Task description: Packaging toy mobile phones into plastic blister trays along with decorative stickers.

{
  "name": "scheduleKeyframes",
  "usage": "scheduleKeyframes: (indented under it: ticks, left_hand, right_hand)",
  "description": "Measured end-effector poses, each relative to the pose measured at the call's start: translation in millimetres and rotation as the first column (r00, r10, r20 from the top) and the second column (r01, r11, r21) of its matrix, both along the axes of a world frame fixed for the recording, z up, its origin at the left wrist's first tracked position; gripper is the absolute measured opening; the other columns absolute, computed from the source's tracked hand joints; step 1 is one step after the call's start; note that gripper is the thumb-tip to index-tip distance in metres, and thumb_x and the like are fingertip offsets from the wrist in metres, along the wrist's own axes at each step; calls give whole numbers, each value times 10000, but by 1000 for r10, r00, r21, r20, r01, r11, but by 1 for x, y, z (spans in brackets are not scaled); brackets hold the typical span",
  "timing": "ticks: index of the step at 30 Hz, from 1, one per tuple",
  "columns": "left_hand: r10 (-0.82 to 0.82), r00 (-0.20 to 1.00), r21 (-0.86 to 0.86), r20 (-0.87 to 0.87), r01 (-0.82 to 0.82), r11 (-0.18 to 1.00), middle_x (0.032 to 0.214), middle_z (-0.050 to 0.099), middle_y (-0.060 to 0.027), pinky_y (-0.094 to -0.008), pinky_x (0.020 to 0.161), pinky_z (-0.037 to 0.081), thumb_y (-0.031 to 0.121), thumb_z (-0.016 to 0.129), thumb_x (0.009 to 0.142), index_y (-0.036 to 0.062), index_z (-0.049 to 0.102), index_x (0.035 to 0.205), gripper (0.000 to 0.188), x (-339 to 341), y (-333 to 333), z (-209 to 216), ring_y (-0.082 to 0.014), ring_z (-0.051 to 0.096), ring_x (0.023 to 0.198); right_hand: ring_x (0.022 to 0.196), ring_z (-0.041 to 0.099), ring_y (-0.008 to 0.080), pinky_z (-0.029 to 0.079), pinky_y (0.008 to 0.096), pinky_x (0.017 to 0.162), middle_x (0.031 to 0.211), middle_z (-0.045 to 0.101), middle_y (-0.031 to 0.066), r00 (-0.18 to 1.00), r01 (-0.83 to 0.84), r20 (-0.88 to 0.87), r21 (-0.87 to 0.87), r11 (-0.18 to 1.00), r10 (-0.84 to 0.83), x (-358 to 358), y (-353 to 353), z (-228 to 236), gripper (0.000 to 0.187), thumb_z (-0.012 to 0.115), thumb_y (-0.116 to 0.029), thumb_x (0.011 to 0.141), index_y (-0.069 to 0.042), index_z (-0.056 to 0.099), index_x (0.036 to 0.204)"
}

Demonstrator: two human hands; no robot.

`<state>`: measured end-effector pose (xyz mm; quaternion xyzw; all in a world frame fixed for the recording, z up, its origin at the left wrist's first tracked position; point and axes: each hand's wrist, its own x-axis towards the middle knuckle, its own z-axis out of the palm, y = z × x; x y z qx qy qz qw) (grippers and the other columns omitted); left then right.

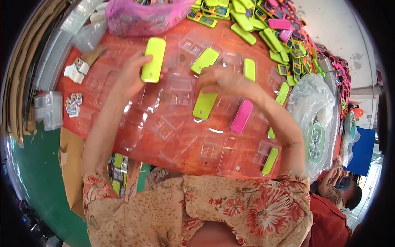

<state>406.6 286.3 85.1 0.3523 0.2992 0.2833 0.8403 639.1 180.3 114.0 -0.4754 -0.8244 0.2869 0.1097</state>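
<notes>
My left hand (pixel 138 72) is closed around a lime-green toy phone (pixel 154 59), held upright above the table with its plain side showing. My right hand (pixel 224 80) reaches over the middle of the table, its fingers curled at the top end of another lime-green toy phone (pixel 205 106), partly covering it. Just beyond those fingers, a third green toy phone (pixel 205 59) lies at a slant in a clear plastic tray. A pink toy phone (pixel 242 116) rests to the right, below my right wrist. Clear plastic blister trays (pixel 181 88) are spread under and around both hands.
Green and pink toy phones (pixel 267 37) are heaped at the back right. A pink plastic bag (pixel 148 18) stands at the back. On the right, a pale green basket (pixel 316 142) holds small items. A cardboard box (pixel 72 173) stands at lower left. Another person (pixel 341 191) sits far right.
</notes>
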Motion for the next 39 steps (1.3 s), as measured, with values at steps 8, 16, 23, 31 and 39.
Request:
scheduleKeyframes:
  ticks: [8, 16, 23, 31, 39]
  left_hand:
    - [-30, 999, -19, 40, 31, 999, 952, 528, -171, -369, 657, 494, 102, 461, 785, 3, 385, 1063, 305, 11, -7, 12, -300, 577, 775]
    - [-33, 999, 17, 35, 32, 999, 996, 525, -181, -366, 704, 486, 148, 454, 803, -9, 390, 1109, 350, -9, 11, 11, -287, 566, 840]
    - [51, 993, -42, -103, -55, 998, 890, 550, -171, -357, 616, 505, 134, 485, 784, -1, 403, 1074, 330, -33, 12, 6, -279, 579, 775]
    - [165, 980, -124, -113, -179, 976, 927, 509, -164, -412, 623, 510, 51, 461, 785, -8, 363, 1055, 293, -36, 13, 0, -275, 565, 782]
    - [172, 977, -88, -124, -184, 979, 894, 534, -160, -386, 617, 500, 87, 462, 790, -6, 379, 1055, 292, -35, 19, -12, -293, 578, 726]
  right_hand:
    - [704, 583, 286, 468, 363, 603, 728, 592, 141, 533, 535, 326, 584, 610, -780, 102, 76, -34, 127, 554, -137, 672, -57, 579, 767]
    - [773, 539, 345, 420, 435, 656, 767, 571, 163, 519, 562, 324, 568, 601, -791, 161, 84, -58, 343, 624, -278, 659, -67, 472, 884]
    - [725, 549, 323, 419, 375, 639, 779, 577, 155, 661, 565, 300, 404, 720, -687, 147, 61, -9, 441, 674, -276, 605, -65, 509, 954]
    - [830, 515, 262, 398, 337, 747, 871, 560, 68, 953, -92, 285, 594, 799, -101, 15, 91, 21, 368, 626, -46, 559, -96, 557, 918]
    - [1043, 426, 267, 378, 339, 853, 1040, 522, 82, 949, -261, 290, 494, 830, 125, -25, 123, -19, 401, 535, 44, 590, -81, 549, 972]
